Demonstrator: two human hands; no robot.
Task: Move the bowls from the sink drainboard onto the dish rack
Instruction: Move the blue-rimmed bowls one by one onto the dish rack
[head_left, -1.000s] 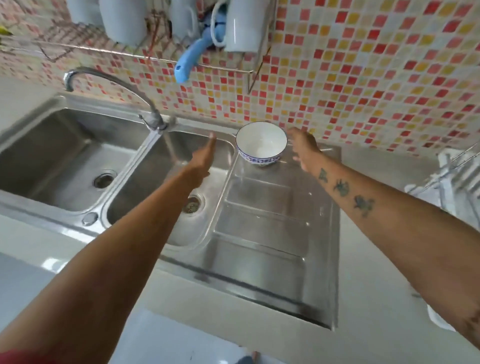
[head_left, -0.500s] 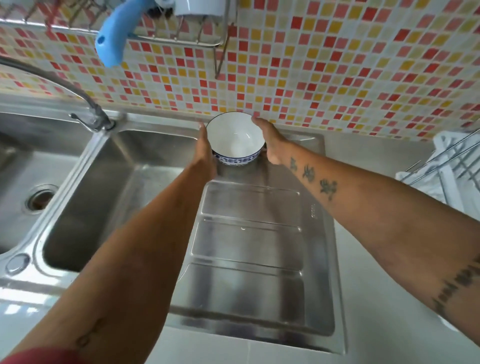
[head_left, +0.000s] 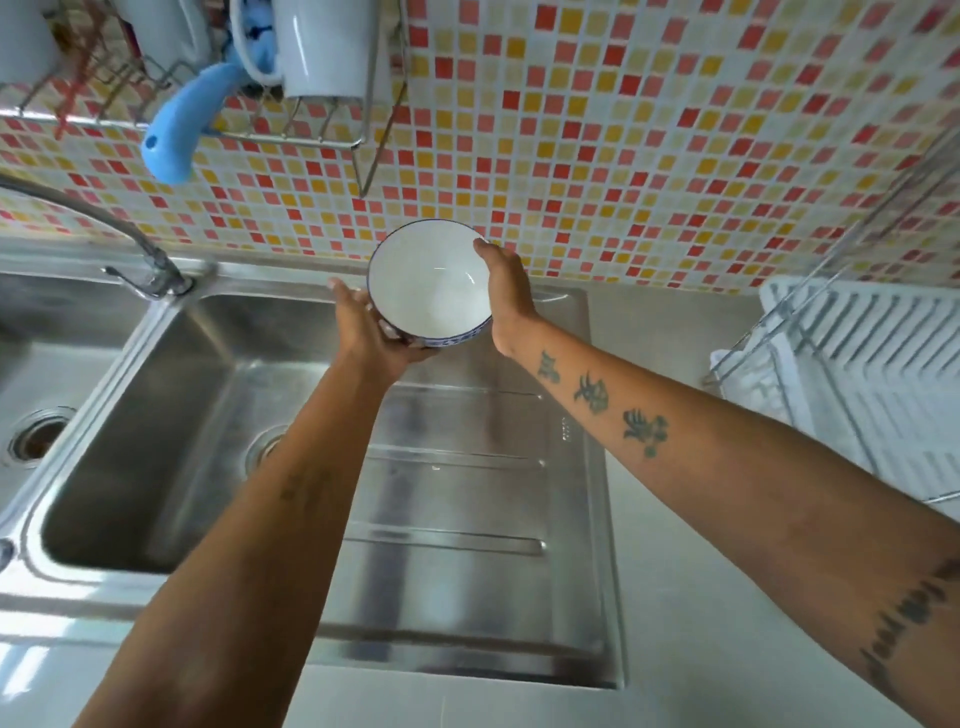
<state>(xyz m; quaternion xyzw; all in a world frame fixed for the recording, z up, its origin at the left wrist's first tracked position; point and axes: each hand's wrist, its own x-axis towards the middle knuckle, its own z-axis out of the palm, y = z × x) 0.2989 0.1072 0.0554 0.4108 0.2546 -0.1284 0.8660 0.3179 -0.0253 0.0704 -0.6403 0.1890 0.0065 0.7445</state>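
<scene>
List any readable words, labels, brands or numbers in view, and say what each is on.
No text reads clearly.
Stainless steel drainboard: small stamped mark near its right edge, too small to read.
Right forearm: three dark tattooed characters, not legible.
White bowl with blue-patterned rim: pattern only, no lettering.

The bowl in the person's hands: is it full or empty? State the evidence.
Empty. The bowl tilts toward the camera, showing a bare white interior, held between the left hand and right hand.
</scene>
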